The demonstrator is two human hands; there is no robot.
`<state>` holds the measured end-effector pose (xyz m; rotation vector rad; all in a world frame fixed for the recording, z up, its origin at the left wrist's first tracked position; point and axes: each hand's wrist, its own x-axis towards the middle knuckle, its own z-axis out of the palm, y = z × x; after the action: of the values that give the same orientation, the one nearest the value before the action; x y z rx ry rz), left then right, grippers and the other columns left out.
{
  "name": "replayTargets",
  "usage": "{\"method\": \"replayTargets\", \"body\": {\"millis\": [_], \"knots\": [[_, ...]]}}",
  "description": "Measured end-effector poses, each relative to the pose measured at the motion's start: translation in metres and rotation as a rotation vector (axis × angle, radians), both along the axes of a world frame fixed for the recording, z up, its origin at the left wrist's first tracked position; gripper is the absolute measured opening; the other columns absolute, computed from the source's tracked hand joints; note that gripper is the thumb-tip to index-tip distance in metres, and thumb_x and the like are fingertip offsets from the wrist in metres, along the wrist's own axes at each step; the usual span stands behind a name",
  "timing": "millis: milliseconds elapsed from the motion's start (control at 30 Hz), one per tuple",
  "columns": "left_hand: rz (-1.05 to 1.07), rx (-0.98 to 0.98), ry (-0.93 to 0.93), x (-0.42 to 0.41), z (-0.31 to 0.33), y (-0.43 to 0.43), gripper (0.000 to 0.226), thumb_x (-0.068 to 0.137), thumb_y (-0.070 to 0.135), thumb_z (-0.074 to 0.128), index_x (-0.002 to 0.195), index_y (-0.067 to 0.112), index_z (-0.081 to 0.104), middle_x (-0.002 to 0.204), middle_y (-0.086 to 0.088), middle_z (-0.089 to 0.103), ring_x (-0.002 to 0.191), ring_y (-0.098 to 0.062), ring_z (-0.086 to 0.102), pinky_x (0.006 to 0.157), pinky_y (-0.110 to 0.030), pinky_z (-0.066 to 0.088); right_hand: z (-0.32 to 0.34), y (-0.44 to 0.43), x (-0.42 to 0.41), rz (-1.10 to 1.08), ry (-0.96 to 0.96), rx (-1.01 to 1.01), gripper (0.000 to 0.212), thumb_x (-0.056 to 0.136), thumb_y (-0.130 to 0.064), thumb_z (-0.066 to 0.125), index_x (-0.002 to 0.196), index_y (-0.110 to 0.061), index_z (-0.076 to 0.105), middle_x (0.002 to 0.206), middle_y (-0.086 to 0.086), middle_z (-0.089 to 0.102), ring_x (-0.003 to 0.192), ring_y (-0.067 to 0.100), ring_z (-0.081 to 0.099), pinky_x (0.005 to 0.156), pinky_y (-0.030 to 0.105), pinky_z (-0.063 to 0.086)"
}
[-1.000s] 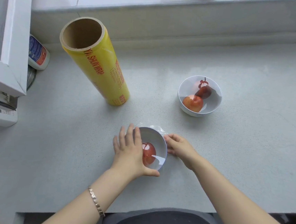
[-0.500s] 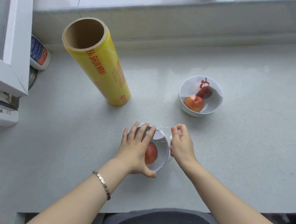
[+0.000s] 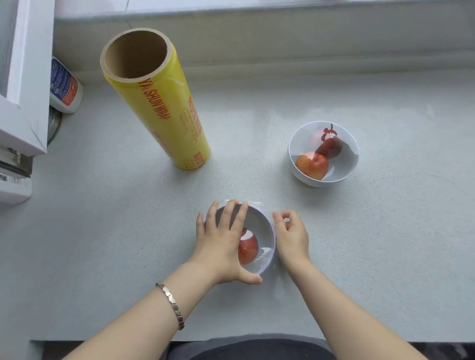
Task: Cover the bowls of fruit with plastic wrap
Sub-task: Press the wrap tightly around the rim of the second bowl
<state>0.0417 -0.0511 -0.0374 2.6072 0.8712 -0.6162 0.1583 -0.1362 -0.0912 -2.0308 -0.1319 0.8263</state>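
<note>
A small white bowl (image 3: 265,224) with a red apple (image 3: 249,250) stands near the counter's front edge, with clear plastic wrap (image 3: 264,255) stretched over it. My left hand (image 3: 220,243) lies flat across the bowl's left half, fingers straight, thumb at the near rim. My right hand (image 3: 291,238) is against the bowl's right side, its fingers curled, thumb and forefinger pinched together at the wrap's edge. A second white bowl (image 3: 295,168) with an apple and a dark red fruit sits further back right, under a glossy film. The yellow wrap roll (image 3: 162,106) stands upright at the back left.
A white bottle with a blue and red label (image 3: 65,87) stands in the left corner beside a white window frame (image 3: 28,78). A raised ledge (image 3: 273,35) runs along the back. The counter's front edge (image 3: 127,343) is right at my body.
My left hand has slid forward across the bowl top, fingers now reaching the far rim. My right hand has lifted from the bowl's side and curled into a pinch.
</note>
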Motion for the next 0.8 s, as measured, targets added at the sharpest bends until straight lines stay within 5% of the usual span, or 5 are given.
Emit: {"method": "replayTargets", "body": {"millis": [133,300,467,633,800], "knots": [[0.291,-0.029,-0.006,0.004,0.000,-0.006,0.141,0.049,0.078,0.066,0.145,0.018,-0.017,0.153,-0.005,-0.009,0.141,-0.035,-0.015,0.113,-0.056,-0.001,0.004,-0.003,0.004,-0.167,0.331,0.158,0.029,0.098,-0.027,0.036,0.095,-0.005,0.055,0.068,0.006,0.054,0.059,0.017,0.054,0.054,0.018,0.049],[0.391,-0.093,-0.004,-0.002,0.006,-0.007,0.142,0.047,0.077,0.068,0.145,0.012,-0.012,0.151,-0.010,-0.003,0.141,-0.039,-0.013,0.113,-0.056,0.006,0.016,-0.019,0.003,0.096,0.622,0.117,0.033,0.096,-0.037,0.038,0.092,-0.012,0.059,0.091,0.005,0.063,0.092,0.023,0.060,0.092,0.035,0.048],[0.139,-0.027,0.010,-0.015,0.012,0.000,0.141,0.049,0.074,0.069,0.145,0.011,-0.013,0.154,-0.010,-0.017,0.140,-0.031,-0.023,0.113,-0.050,-0.007,0.014,-0.010,0.005,0.171,0.573,0.108,0.034,0.093,-0.037,0.046,0.107,-0.009,0.058,0.093,0.006,0.063,0.087,0.020,0.061,0.088,0.030,0.049],[-0.131,-0.080,0.040,-0.013,0.008,0.011,0.144,0.049,0.069,0.074,0.143,0.020,-0.024,0.153,-0.001,-0.027,0.139,-0.024,-0.029,0.115,-0.051,-0.009,0.023,0.006,0.012,0.307,0.454,0.042,0.023,0.095,-0.035,0.045,0.086,-0.016,0.056,0.067,0.000,0.045,0.040,0.001,0.045,0.050,0.014,0.041],[-0.137,-0.066,0.015,-0.014,0.003,0.014,0.143,0.048,0.071,0.073,0.144,0.021,-0.021,0.154,0.000,-0.022,0.139,-0.024,-0.029,0.114,-0.051,-0.012,0.024,0.012,0.009,0.296,0.265,0.055,0.019,0.095,-0.021,0.046,0.076,-0.019,0.050,0.067,-0.001,0.052,0.054,0.007,0.047,0.050,0.016,0.039]]}}
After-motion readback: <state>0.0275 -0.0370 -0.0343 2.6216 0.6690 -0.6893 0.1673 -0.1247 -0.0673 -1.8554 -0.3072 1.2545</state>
